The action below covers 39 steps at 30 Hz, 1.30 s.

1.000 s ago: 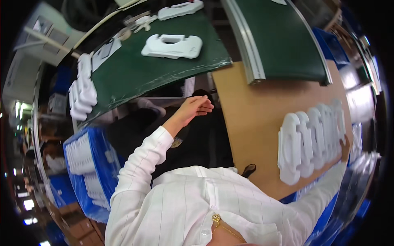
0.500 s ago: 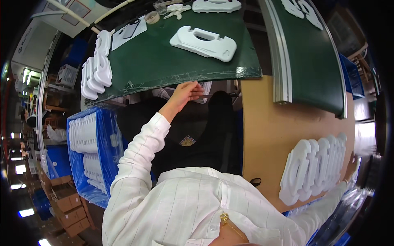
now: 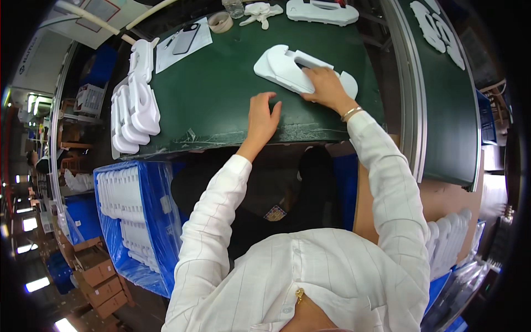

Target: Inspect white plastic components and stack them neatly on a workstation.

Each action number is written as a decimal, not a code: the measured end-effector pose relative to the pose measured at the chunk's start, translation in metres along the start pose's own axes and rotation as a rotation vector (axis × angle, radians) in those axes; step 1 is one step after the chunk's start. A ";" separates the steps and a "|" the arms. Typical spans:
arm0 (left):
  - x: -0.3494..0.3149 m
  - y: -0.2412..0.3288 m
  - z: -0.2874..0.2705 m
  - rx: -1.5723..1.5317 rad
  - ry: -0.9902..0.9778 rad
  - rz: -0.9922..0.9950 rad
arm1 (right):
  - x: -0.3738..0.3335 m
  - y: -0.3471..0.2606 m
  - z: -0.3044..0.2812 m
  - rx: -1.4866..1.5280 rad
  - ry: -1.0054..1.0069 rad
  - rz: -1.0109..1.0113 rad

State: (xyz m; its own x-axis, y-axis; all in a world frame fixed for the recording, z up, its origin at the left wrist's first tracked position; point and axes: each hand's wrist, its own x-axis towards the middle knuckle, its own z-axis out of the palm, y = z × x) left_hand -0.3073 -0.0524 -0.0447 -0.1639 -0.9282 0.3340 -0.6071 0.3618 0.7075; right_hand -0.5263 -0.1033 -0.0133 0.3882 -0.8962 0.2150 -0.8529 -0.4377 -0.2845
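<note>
A long white plastic part (image 3: 283, 71) with a slot in its middle lies on the green table (image 3: 218, 110). My right hand (image 3: 327, 88) grips it by the slot's near edge, fingers reaching into the opening and thumb at the front side. Left of it, over the table's near edge, my left hand (image 3: 262, 116) is empty, its thumb apart from slightly bent fingers. Another white part (image 3: 322, 12) rests at the table's far edge. Several similar pieces (image 3: 133, 113) stand stacked along the left edge.
A phone (image 3: 186, 40) lies on a paper sheet near a tape roll (image 3: 220, 22) and a white cloth-like item (image 3: 260, 12). A blue-lined crate (image 3: 157, 221) of white parts stands at left. On the right are a green conveyor (image 3: 442, 110) and a row of white parts (image 3: 442, 238).
My right hand has come from the row of parts at lower right onto the white part on the table. My left hand has moved slightly right and over the table.
</note>
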 end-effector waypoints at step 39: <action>-0.108 0.132 -0.147 -1.289 0.046 -0.507 | -0.092 -0.245 -0.055 0.970 0.441 0.189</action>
State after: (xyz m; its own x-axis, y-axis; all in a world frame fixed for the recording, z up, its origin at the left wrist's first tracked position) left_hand -0.2553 0.1087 0.1045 -0.1030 -0.9865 -0.1273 0.5520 -0.1631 0.8178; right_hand -0.3727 0.0905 0.0880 -0.0457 -0.9348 0.3523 -0.1708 -0.3402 -0.9247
